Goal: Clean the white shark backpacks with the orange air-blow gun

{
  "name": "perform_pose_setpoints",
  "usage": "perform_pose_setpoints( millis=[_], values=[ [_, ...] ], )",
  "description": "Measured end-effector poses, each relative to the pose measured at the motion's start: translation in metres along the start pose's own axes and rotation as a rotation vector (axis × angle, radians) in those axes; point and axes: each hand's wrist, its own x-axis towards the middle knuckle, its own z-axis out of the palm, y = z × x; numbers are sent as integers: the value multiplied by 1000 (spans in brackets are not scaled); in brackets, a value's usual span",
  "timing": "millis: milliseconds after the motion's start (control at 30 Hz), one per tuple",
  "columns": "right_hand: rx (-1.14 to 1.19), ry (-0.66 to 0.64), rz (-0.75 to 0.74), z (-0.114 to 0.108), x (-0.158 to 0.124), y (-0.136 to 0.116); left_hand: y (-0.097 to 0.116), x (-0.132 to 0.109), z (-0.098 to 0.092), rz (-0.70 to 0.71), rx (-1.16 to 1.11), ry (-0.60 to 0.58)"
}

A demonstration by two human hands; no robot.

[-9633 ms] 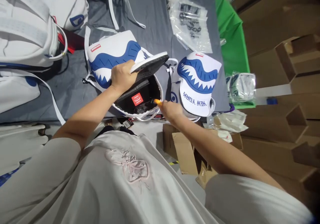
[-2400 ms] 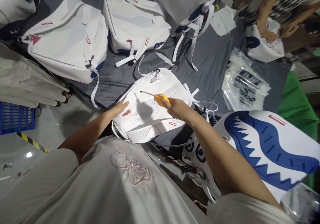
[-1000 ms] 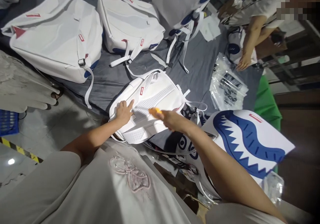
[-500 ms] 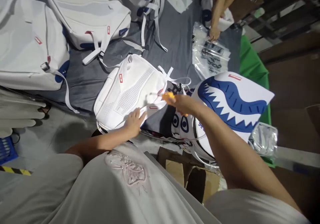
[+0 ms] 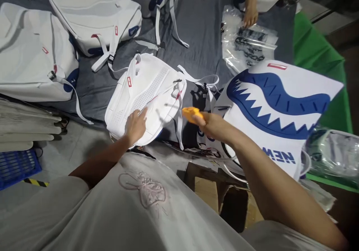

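A white backpack (image 5: pixel 157 112) lies on the dark cloth, its padded, dotted back panel upward. My left hand (image 5: pixel 136 126) rests on that panel, fingers stretched out and holding nothing. My right hand (image 5: pixel 211 126) is closed round an orange-handled tool (image 5: pixel 193 113) just right of the backpack. A thin, blurred tip points from the tool toward the bag; its exact kind cannot be made out. One white strap (image 5: pixel 180 127) hangs down beside the backpack, and another, with a buckle, trails toward the right.
A white bag with a blue shark-mouth print (image 5: pixel 277 101) stands to the right, beside a green bin (image 5: pixel 316 49). Other white backpacks (image 5: pixel 95 15) lie at the back left. A co-worker's hand (image 5: pixel 250 15) touches clear plastic bags (image 5: pixel 249 45). Cardboard boxes (image 5: pixel 206 193) sit below the table edge.
My left hand has moved left from the lower strap onto the back panel. That strap now hangs down at the bag's right side. My right hand still holds the orange tool.
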Motion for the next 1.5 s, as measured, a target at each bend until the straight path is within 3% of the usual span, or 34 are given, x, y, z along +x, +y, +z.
perform_pose_setpoints(
  millis=[67,100,200,267,300,367,433,467,500,567,633,733,833,1000,1200,1300,1500],
  values=[
    [-64,-6,-20,1,3,-8,10,-7,17,156,369,26],
    [-99,19,17,2,3,-10,13,-8,24,162,480,7],
    [-150,-13,69,16,-6,-9,12,-8,27,175,514,-107],
    [-100,-100,34,34,-20,-4,2,-7,11,244,351,-165],
    [-60,-111,35,46,-30,-1,-5,-7,-3,268,238,-139],
    [24,-91,78,77,-51,3,-24,-6,-36,224,-22,65],
    [98,-104,107,113,-71,1,-45,-1,-71,5,-332,302],
    [115,-125,122,132,-79,-4,-55,3,-85,-162,-506,339],
    [118,-142,141,149,-84,-11,-63,7,-96,-338,-671,309],
    [123,-149,185,180,-86,-33,-74,18,-110,-602,-911,136],
    [166,-135,194,202,-78,-61,-77,28,-113,-682,-1048,-23],
    [241,-102,120,222,-65,-99,-75,38,-110,-645,-1186,-130],
    [199,-48,129,234,-66,-115,-77,40,-110,-615,-1287,-267],
    [67,20,389,267,-83,-113,-95,40,-113,-541,-1405,-501],
    [-82,164,385,326,-67,-99,-98,48,-103,-485,-1400,-622],
    [-131,232,424,326,-53,-86,-94,53,-100,-492,-1360,-656],
    [-53,395,310,288,-10,-86,-93,60,-102,-464,-1273,-602]
  ],
)
